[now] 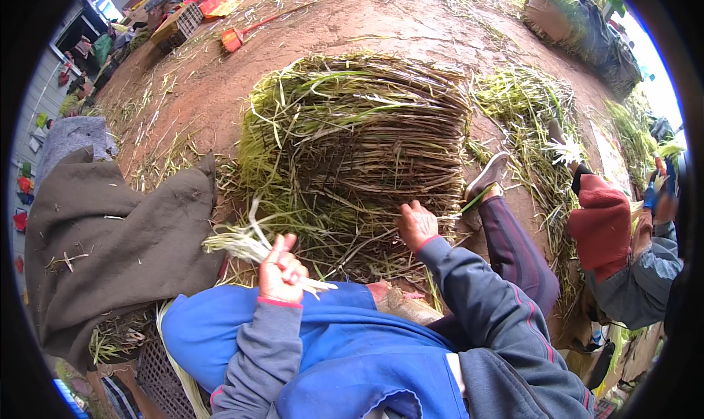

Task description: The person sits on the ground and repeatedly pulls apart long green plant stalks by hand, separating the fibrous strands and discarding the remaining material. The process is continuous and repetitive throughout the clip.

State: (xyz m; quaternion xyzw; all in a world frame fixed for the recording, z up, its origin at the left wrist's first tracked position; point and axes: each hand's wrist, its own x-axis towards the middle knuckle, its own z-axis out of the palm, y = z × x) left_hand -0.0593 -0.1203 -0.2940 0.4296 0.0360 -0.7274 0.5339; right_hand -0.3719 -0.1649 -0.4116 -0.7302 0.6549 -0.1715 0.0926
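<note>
My left hand [280, 272] is closed round a small bunch of pale, whitish stalks [246, 244]. Their leafy yellow-green ends stick out to the left, and the cut-looking white ends point right. In front of me lies a big heap of long leafy stalks [374, 148], green leaves toward the left and brownish stem ends toward the right. At the heap's near right edge rests my right hand [418, 226], fingers curled against the stems. What its fingertips hold, if anything, is hidden. A blue apron [352, 346] covers my lap.
A dark brown cloth [125, 228] is draped at the left, above a plastic crate [165, 375]. More loose stalks [532, 104] lie to the right. Another person [631, 250] sits at far right. A red-bladed tool [232, 40] and a crate [178, 27] lie farther back on the dirt floor.
</note>
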